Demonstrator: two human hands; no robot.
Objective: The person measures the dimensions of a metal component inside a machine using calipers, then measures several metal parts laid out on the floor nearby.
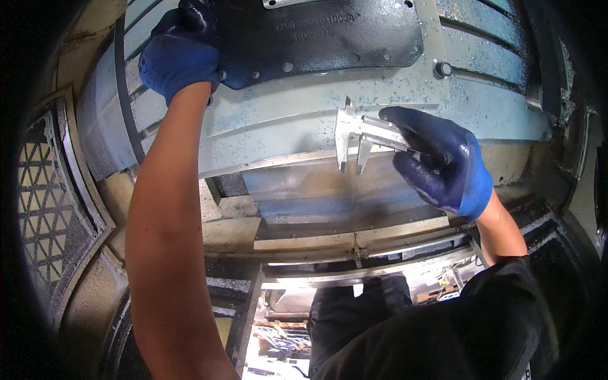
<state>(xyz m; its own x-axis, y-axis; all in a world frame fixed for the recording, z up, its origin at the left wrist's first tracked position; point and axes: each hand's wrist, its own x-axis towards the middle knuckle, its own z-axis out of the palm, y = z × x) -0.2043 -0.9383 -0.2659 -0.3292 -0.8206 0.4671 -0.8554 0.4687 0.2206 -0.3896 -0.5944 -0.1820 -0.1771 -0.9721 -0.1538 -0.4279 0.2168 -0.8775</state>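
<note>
Steel caliper in gloved right hand

Both gloves are dark blue; the right hand grips a silver-grey caliper. Beside the left hand lies a black plate on blue-flecked grey tabletop.

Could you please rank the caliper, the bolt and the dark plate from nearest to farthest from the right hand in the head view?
From the right hand:
1. Caliper, held in it, jaws to its left.
2. Bolt, above it.
3. Dark plate, upper left, under the left hand.
</note>
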